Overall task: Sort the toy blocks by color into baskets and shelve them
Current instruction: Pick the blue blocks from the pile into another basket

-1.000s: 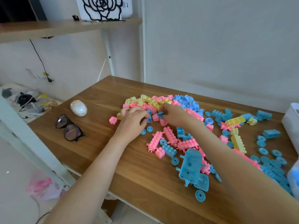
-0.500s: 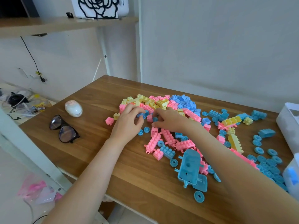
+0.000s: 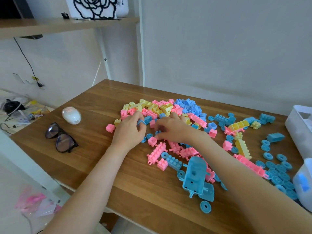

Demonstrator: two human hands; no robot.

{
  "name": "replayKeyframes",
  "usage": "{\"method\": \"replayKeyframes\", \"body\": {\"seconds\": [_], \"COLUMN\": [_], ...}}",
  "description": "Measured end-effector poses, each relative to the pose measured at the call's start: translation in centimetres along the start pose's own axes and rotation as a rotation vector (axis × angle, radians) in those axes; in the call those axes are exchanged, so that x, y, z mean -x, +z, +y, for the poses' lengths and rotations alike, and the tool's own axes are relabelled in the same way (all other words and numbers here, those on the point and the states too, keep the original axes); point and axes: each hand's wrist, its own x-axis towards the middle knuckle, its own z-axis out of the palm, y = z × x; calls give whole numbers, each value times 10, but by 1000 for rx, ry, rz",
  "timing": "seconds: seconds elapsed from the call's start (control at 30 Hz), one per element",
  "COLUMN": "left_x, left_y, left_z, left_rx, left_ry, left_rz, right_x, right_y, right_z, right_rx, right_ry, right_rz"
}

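Wooden table point(image 3: 94, 157) runs from lower left to right of frame, back edge against the wall.

- Block pile point(image 3: 162, 108), mixed pink, yellow and blue, sits at upper centre of the tabletop. Loose pieces trail from it to the right and toward the near edge.
- Left hand point(image 3: 130, 132) is at the pile's left margin, fingers curled. Thumb and forefinger pinch a thin blue piece point(image 3: 141, 122), lifted just clear of the blocks.
- Right hand point(image 3: 172, 129) is beside it, the two hands close but apart. Its fingers curl down over a small blue block point(image 3: 157, 132); cannot tell whether it grips the block or only touches it.
- A single pink block point(image 3: 110, 127) lies apart at the pile's left fringe.
- Open wood: a broad bare strip left of the hands, between pile and glasses point(image 3: 60, 138), and another along the near edge under the left forearm.
- White egg-shaped object point(image 3: 71, 115) sits just beyond the glasses, near the left edge.
- Large blue vehicle body point(image 3: 195, 176) lies lower centre, with one blue wheel point(image 3: 205, 206) close to the near edge.
- Right side is crowded: blue wheels point(image 3: 278, 173) cluster at lower right, up against a pale container point(image 3: 302, 183).
- White basket point(image 3: 297, 132) stands at the right edge of frame.
- Shelf point(image 3: 67, 25) is at upper left, above table level.
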Motion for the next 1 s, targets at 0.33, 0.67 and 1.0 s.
{"method": "replayKeyframes", "body": {"seconds": [0.33,0.67,1.0], "left_x": [-5,0,-9], "left_y": [3,0,-12], "left_z": [-2,-2,55], "left_rx": [-4,-26,-6], "left_ry": [-30,-62,3], "left_rz": [35,27,1], "right_x": [10,18,57], "right_y": [-13,-31,-23], "right_z": [4,54,90], "right_rx": [-473,-545,-240], "right_ry": [19,442,729], "right_rz": [204,565,165]}}
